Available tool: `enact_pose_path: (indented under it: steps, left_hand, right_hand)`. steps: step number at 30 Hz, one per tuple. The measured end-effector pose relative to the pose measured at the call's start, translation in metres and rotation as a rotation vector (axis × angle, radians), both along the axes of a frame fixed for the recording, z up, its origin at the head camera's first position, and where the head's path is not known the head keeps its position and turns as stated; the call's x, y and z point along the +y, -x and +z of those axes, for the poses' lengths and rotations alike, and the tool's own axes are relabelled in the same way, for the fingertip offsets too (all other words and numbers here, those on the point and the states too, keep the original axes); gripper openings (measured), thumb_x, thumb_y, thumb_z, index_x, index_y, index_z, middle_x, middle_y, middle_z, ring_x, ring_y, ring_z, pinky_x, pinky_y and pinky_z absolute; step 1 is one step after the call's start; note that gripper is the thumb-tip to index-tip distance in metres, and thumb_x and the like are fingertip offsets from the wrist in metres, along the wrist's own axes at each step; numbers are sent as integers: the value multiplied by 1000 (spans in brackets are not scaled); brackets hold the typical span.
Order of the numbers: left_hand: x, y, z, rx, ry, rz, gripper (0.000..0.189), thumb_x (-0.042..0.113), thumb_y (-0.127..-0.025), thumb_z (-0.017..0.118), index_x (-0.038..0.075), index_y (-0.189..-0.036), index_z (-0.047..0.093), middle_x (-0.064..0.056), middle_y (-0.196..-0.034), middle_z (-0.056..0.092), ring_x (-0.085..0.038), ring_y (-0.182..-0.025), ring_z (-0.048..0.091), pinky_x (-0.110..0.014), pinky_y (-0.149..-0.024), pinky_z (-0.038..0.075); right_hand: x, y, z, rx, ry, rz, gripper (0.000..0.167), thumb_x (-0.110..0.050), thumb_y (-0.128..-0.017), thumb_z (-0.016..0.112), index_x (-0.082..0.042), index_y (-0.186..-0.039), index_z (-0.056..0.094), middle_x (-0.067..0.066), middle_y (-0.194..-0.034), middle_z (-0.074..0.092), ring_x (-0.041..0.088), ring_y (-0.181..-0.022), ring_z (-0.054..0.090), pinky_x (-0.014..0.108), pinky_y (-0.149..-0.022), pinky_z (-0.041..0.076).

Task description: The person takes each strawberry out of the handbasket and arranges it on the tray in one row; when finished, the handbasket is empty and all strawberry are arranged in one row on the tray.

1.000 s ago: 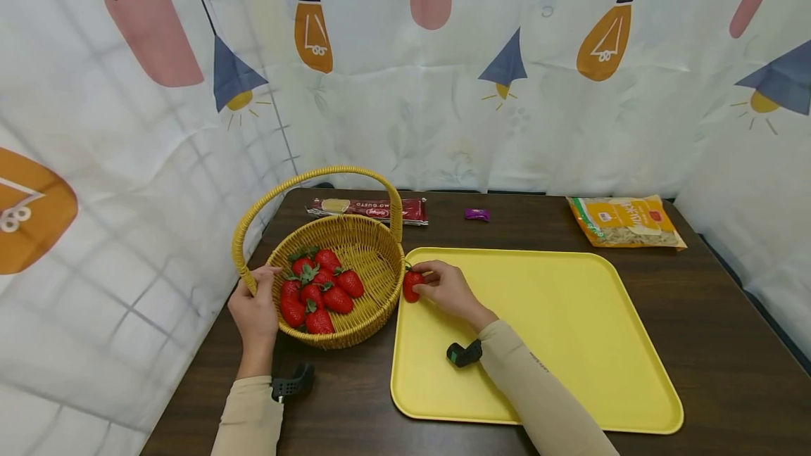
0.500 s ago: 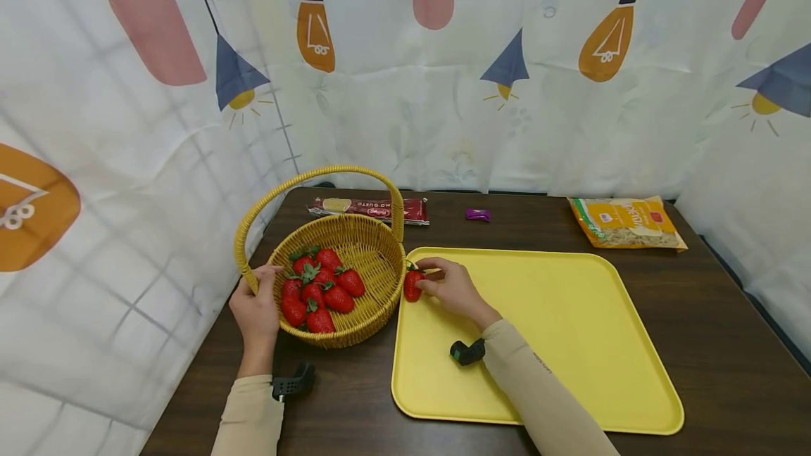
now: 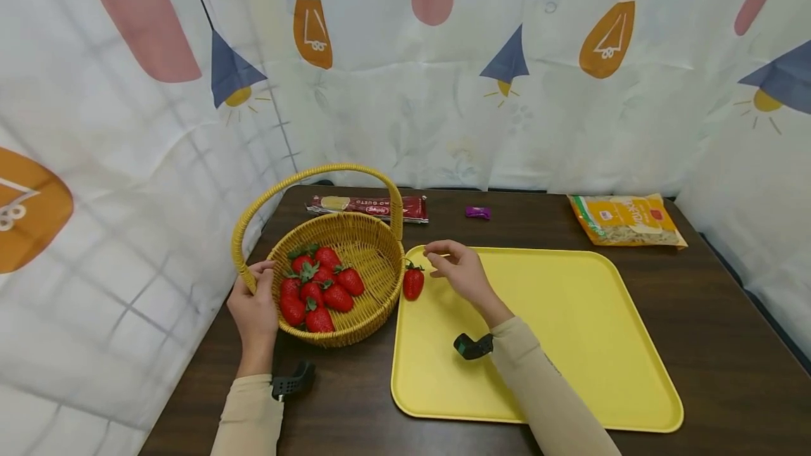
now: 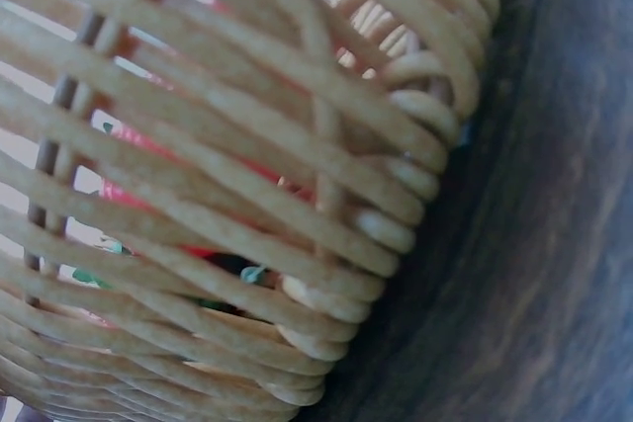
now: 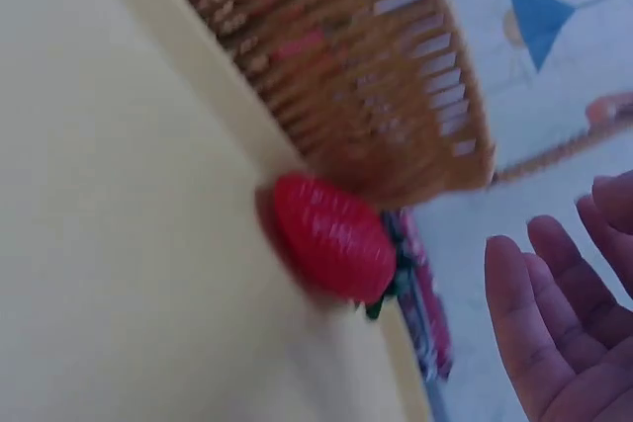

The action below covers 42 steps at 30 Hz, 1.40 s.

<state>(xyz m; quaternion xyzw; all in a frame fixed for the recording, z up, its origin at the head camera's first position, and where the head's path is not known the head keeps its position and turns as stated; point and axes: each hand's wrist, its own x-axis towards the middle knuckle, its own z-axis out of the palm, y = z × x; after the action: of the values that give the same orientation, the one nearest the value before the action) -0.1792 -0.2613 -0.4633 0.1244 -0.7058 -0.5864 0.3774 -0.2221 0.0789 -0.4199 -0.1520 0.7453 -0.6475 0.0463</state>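
A yellow wicker basket (image 3: 374, 259) with a tall handle holds several red strawberries (image 3: 338, 299). At its left side my left hand (image 3: 255, 305) grips the rim near the handle's foot. In the left wrist view the basket's woven wall (image 4: 198, 145) fills most of the picture, and the hand is out of sight. One strawberry (image 3: 413, 283) lies in the left corner of the yellow tray (image 3: 545, 329), beside the basket. My right hand (image 3: 465, 273) hovers just right of that strawberry, apart from it, fingers loosely bent and holding nothing. The right wrist view shows a gap between the fingers (image 5: 564, 333) and the strawberry (image 5: 334, 239).
Behind the basket lies a long red snack packet (image 3: 412, 210). A small purple-wrapped sweet (image 3: 478, 212) is on the dark table (image 3: 342, 400) behind the tray. An orange-and-yellow food bag (image 3: 627, 222) lies at the back right. A printed curtain (image 3: 405, 111) surrounds the table.
My right hand has let go of the strawberry on the tray and moved up and right from it. The left hand keeps its grip on the basket.
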Motion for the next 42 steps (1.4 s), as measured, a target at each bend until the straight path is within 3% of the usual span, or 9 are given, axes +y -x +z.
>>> enact_pose_path:
  steps: [3,6,9,13,19,23,31,37,42]
  left_hand:
    - [-1,0,0,6,18,1,29,15,-97,59,-8,-80,53,-11,-107,69,-8,-91,55,-25,-75,33]
    - [-2,0,1,14,40,8,26,12,-97,57,-9,-82,53,-12,-112,67,-8,-94,55,-23,-78,34]
    - [-2,0,1,21,56,20,22,10,-96,58,-10,-89,57,-13,-115,66,-8,-99,56,-23,-81,37]
    - [-3,1,-1,3,74,40,21,11,-95,58,-7,-103,65,-13,-115,65,-9,-102,57,-22,-82,39]
    - [-4,-1,-3,-37,90,79,24,13,-95,58,-1,-111,69,-9,-116,67,-12,-112,61,-19,-91,43]
    - [-2,-1,-3,-33,76,88,23,13,-96,58,-2,-109,70,-8,-116,67,-12,-112,61,-19,-91,43]
    - [2,-3,0,-39,31,93,24,15,-96,57,-4,-106,69,-8,-116,65,-11,-106,58,-20,-86,40]
    - [3,-3,0,-77,-24,82,30,14,-96,56,-4,-119,64,-12,-124,58,-13,-108,54,-19,-88,40]
    - [4,-4,1,-87,-63,69,32,15,-96,56,-2,-122,64,-6,-113,55,-7,-93,48,-22,-81,36]
  right_hand:
    - [-11,-6,13,13,8,32,25,-5,-98,56,10,-117,62,24,-115,63,28,-97,66,50,-84,53]
    - [-25,-10,19,37,15,86,24,-5,-98,56,9,-116,63,23,-115,64,31,-94,66,50,-83,53]
    - [-43,-10,15,77,5,157,24,-8,-98,57,5,-117,65,22,-115,65,38,-90,65,42,-74,56]
    - [-67,-9,9,126,-29,256,24,-12,-98,58,-1,-118,66,16,-114,67,31,-85,65,31,-68,54]
    - [-99,-7,5,102,-46,394,24,-15,-95,63,-6,-117,68,10,-114,68,20,-96,65,35,-79,55]
    - [-115,-2,0,116,-100,459,25,-15,-94,64,-6,-117,69,10,-113,69,11,-97,63,25,-79,52]
    - [-130,8,-4,150,-184,554,29,-16,-95,64,-3,-121,66,10,-113,69,6,-97,62,21,-84,48]
    - [-132,12,-3,139,-289,636,30,-18,-93,67,-5,-120,68,5,-113,69,5,-99,62,19,-84,48]
    - [-135,14,-2,76,-354,737,33,-19,-92,67,-5,-122,66,1,-111,69,9,-93,64,21,-80,51]
